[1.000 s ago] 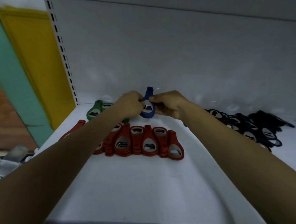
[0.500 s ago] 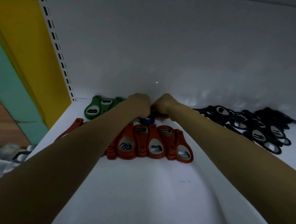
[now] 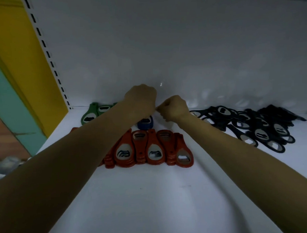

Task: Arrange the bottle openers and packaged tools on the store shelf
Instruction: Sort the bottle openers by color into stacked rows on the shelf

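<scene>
Both hands reach to the back of the shelf, knuckles up and fingers curled under. The left hand hovers directly over the blue bottle opener, whose rounded end shows just below the wrist. Whether the fingers grip it is hidden. The right hand sits just beside the left, its fingertips pointing toward it, and I cannot tell if they pinch anything. Nearer than both hands lies the row of red openers. Green openers lie left of the left hand, and a black pile lies right of the right hand.
</scene>
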Demonstrator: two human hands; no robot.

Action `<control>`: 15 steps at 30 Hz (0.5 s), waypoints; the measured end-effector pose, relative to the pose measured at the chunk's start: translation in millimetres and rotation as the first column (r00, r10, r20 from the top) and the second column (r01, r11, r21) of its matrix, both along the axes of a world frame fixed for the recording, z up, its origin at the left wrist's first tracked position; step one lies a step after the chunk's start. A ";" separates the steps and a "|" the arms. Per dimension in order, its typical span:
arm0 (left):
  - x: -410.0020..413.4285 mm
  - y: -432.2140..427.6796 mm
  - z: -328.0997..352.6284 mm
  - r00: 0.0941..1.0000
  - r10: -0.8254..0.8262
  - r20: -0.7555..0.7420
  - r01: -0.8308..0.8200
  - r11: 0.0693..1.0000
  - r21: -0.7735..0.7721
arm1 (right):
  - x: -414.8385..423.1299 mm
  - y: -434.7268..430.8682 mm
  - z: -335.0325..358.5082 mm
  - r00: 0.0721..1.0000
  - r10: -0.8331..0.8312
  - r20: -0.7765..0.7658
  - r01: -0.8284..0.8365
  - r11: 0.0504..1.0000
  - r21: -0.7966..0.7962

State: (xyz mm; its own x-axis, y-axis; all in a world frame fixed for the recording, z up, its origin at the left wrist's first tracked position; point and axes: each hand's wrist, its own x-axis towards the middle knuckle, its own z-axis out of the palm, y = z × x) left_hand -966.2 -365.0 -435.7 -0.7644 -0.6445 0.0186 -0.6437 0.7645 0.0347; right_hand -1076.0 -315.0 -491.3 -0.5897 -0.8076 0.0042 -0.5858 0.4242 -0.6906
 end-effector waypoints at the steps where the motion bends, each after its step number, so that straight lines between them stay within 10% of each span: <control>1: -3.7 2.3 0.3 0.998 -0.035 -0.056 0.034 0.999 -0.015 | -4.5 10.5 -0.6 0.997 -0.024 -0.073 0.020 0.998 -0.058; 9: -90.8 92.7 -38.6 0.935 -0.220 -0.280 0.275 0.946 0.174 | -90.0 139.6 -11.4 0.732 -0.190 -0.654 0.256 0.967 0.005; 15: -149.0 148.8 -85.3 0.991 -0.112 -0.072 0.123 0.977 0.174 | -149.8 233.7 -30.4 0.879 -0.288 -0.380 0.424 0.837 0.346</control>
